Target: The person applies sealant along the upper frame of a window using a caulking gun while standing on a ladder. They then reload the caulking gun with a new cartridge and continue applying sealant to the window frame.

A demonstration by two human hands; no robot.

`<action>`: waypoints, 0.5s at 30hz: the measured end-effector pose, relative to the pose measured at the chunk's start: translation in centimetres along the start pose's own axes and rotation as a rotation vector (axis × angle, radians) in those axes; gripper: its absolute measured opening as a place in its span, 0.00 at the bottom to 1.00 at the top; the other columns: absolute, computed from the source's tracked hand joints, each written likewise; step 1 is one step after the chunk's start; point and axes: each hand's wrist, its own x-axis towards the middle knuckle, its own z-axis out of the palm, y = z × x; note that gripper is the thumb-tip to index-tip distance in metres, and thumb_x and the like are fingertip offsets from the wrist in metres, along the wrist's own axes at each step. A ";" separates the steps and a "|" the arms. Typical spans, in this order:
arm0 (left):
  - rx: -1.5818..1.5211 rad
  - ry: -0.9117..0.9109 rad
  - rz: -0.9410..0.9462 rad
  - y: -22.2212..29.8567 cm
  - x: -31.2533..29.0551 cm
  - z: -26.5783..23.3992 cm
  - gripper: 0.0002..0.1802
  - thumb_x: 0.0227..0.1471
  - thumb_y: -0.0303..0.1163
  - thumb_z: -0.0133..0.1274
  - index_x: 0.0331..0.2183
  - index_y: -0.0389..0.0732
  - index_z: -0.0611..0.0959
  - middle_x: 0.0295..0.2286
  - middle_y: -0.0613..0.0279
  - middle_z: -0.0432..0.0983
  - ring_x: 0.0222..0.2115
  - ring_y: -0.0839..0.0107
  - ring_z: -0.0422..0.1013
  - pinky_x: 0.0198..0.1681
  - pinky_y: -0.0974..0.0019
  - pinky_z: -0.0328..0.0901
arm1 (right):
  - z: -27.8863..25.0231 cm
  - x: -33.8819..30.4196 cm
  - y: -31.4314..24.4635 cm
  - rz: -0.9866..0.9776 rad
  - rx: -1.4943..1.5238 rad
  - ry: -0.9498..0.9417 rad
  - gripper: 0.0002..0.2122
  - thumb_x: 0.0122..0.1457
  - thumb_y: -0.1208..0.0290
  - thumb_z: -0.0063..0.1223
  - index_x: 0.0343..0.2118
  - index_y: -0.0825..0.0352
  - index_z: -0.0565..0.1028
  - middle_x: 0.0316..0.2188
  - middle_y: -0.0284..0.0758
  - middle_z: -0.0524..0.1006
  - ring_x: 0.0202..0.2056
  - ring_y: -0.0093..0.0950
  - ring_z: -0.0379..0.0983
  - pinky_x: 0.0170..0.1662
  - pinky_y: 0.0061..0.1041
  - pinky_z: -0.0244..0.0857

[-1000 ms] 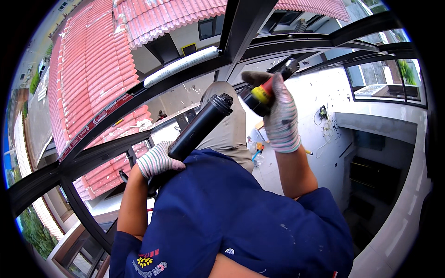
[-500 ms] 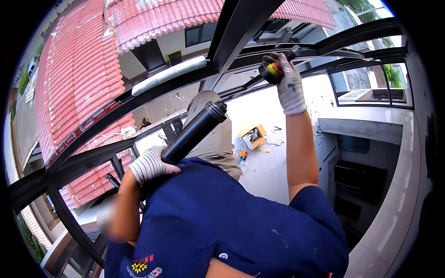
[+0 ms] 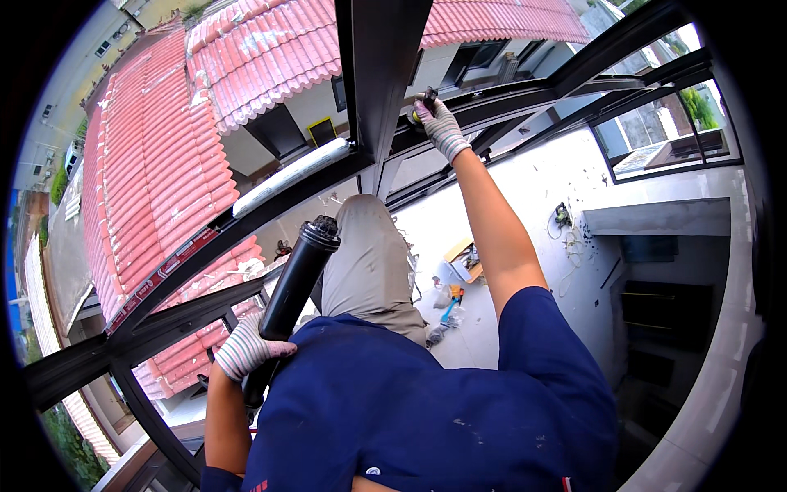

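My left hand [image 3: 245,348] is closed around the rear of a black sealant gun [image 3: 297,283]. Its barrel slants up and away in front of my thigh, with the ribbed end ring at the far end. My raised right hand [image 3: 443,129] grips a small black fitting [image 3: 429,97] with a yellow band, beside the black upright of the frame; its exact kind is partly hidden by my fingers. A white sealant sausage [image 3: 291,176] lies along the black frame beam, left of the upright and beyond the gun barrel.
Black metal beams [image 3: 381,78] cross in front of me. Red roof tiles [image 3: 164,164] lie beyond them, far below. On the pale floor [image 3: 525,213] under me are an open cardboard box [image 3: 467,262], plastic bags and a greenish tool [image 3: 562,216] with a cord. A dark opening [image 3: 672,303] is at the right.
My right hand has moved left, toward the upright, still holding the black fitting. The gun barrel points more steeply away in my left hand. The whole view has shifted slightly.
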 end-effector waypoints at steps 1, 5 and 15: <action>-0.014 0.003 -0.020 -0.2 -0.1 0.1 0.28 0.31 0.36 0.73 0.36 0.36 0.80 0.28 0.65 0.77 0.29 0.75 0.72 0.36 0.70 0.69 | 0.0 0.1 0.5 -0.012 -0.063 0.000 0.12 0.64 0.73 0.54 0.48 0.69 0.72 0.34 0.30 0.74 0.33 0.20 0.69 0.43 0.23 0.69; -0.046 -0.002 -0.047 0.1 0.0 0.2 0.26 0.30 0.33 0.74 0.35 0.40 0.82 0.27 0.71 0.76 0.29 0.79 0.72 0.37 0.72 0.68 | -1.3 1.8 4.1 -0.164 -0.367 0.043 0.14 0.62 0.68 0.57 0.49 0.63 0.75 0.37 0.35 0.76 0.37 0.25 0.73 0.45 0.27 0.69; 0.033 -0.051 -0.070 1.2 0.9 0.1 0.29 0.29 0.35 0.75 0.38 0.40 0.83 0.30 0.70 0.77 0.33 0.77 0.72 0.42 0.71 0.67 | -2.5 2.4 5.6 -0.292 -0.562 0.018 0.13 0.55 0.65 0.61 0.42 0.61 0.76 0.39 0.38 0.77 0.43 0.40 0.69 0.51 0.35 0.64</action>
